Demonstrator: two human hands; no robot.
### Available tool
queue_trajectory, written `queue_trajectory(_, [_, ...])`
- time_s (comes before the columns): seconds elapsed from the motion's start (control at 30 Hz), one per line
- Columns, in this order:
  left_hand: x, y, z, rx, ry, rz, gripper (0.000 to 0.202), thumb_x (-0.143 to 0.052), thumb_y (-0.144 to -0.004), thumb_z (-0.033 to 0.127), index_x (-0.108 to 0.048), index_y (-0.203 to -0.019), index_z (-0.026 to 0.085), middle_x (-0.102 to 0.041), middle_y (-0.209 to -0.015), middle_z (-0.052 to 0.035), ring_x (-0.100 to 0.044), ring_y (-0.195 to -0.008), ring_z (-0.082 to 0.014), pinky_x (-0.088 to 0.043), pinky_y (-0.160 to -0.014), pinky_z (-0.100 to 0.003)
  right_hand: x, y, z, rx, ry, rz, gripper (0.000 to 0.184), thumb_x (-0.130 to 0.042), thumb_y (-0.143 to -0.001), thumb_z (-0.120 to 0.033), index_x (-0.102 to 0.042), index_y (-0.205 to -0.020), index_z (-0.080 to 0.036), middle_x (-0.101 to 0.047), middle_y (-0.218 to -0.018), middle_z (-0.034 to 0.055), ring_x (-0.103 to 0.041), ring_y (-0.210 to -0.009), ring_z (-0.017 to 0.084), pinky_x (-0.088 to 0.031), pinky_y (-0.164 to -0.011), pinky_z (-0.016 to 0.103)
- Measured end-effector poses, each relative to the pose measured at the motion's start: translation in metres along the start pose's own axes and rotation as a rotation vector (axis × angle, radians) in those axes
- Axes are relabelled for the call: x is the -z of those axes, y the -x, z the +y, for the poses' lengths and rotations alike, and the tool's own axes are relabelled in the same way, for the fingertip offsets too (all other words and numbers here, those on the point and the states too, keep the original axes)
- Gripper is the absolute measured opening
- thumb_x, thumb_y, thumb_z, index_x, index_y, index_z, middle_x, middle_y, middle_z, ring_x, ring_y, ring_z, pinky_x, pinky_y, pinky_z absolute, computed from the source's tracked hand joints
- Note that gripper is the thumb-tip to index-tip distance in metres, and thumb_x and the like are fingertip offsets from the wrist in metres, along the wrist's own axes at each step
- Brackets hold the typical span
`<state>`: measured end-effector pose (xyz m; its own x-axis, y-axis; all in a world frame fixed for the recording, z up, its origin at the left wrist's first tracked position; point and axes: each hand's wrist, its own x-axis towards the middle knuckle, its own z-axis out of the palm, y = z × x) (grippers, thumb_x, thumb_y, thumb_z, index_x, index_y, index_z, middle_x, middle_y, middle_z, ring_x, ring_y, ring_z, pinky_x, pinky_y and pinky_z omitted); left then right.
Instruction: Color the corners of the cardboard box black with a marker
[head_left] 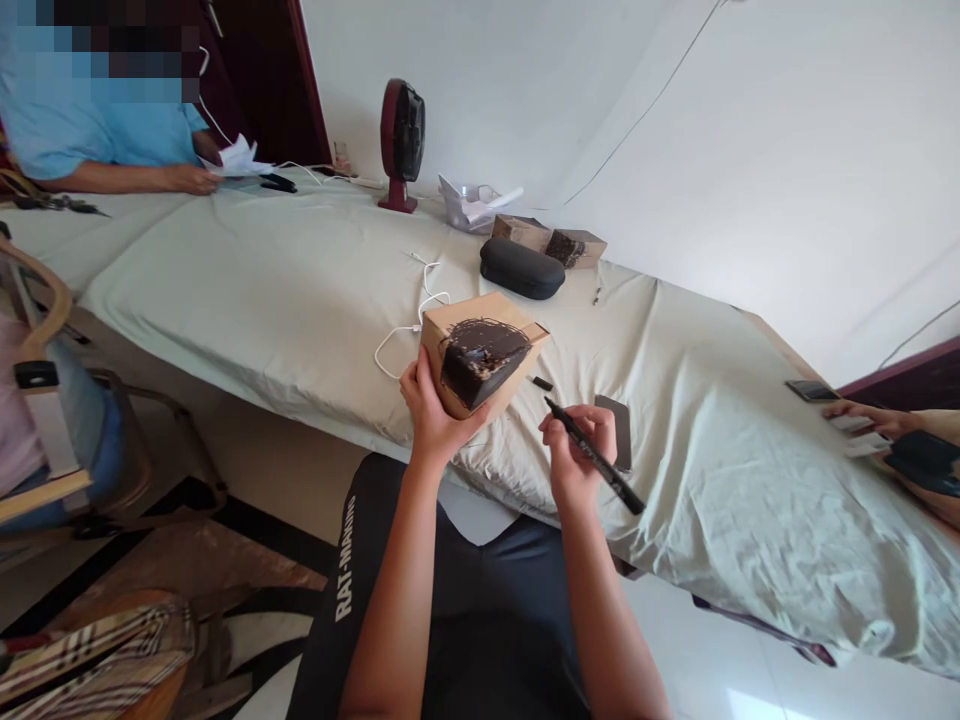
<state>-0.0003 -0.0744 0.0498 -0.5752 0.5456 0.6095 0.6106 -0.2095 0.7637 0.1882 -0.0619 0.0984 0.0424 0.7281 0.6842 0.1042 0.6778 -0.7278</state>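
A brown cardboard box [444, 325] is tilted in my left hand [437, 410], which grips its lower left side near the table edge. Black scribbled ink [484, 355] covers much of the box face toward me. My right hand [579, 450] is closed around a black marker [596, 460], its uncapped tip pointing up and left toward the box, apart from it. The marker's black cap [541, 383] lies on the cloth between box and hand. A dark phone [619, 430] lies on the cloth just behind my right hand.
A black zip case [523, 267] and two more boxes [577, 248] stand at the back, beside a fan [403, 145]. A white cable [390, 345] runs left of the box. A person in blue [142, 135] holds papers; another person's hand [862, 418] is at the right edge.
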Motion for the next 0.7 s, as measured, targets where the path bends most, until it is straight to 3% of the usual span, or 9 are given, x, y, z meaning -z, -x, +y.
queue_trajectory(0.1, [0.0,0.002,0.034,-0.073,-0.197,0.042,0.12,-0.089,-0.062,0.05,-0.035,-0.165,0.019,-0.039,-0.149,-0.0237,-0.038,-0.144,-0.0497,-0.031,-0.12,-0.066,-0.01,0.0,-0.021,0.267,0.138,-0.024,0.021,-0.072,-0.089,-0.019,-0.057,-0.1,-0.028,-0.069,-0.081,-0.0016,-0.069,-0.067,0.017,-0.056,-0.064,0.031])
queue_trajectory(0.2, [-0.002,0.005,0.063,-0.072,-0.309,0.035,0.113,-0.089,-0.063,0.049,-0.043,-0.162,0.023,-0.039,-0.151,-0.0226,-0.041,-0.14,-0.0507,-0.031,-0.117,-0.065,-0.016,-0.006,-0.032,0.452,0.233,-0.043,0.022,-0.069,-0.087,-0.014,-0.055,-0.093,-0.028,-0.062,-0.071,-0.0048,-0.057,-0.055,0.014,-0.049,-0.056,0.028])
queue_trajectory(0.4, [-0.004,0.008,0.072,-0.02,-0.338,0.006,0.114,-0.087,-0.063,0.049,-0.041,-0.165,0.025,-0.038,-0.152,-0.0218,-0.04,-0.139,-0.0508,-0.032,-0.115,-0.065,-0.014,-0.007,-0.032,0.391,0.31,0.1,0.021,-0.066,-0.086,-0.016,-0.049,-0.084,-0.027,-0.049,-0.063,-0.0067,-0.041,-0.047,0.012,-0.037,-0.049,0.028])
queue_trajectory(0.7, [-0.006,0.008,0.071,0.01,-0.313,-0.017,0.117,-0.088,-0.062,0.055,-0.041,-0.165,0.025,-0.04,-0.151,-0.0216,-0.043,-0.138,-0.05,-0.035,-0.114,-0.065,-0.017,-0.013,-0.032,0.378,0.197,0.048,0.019,-0.066,-0.088,-0.017,-0.05,-0.087,-0.028,-0.047,-0.065,-0.0075,-0.034,-0.046,0.01,-0.033,-0.047,0.026])
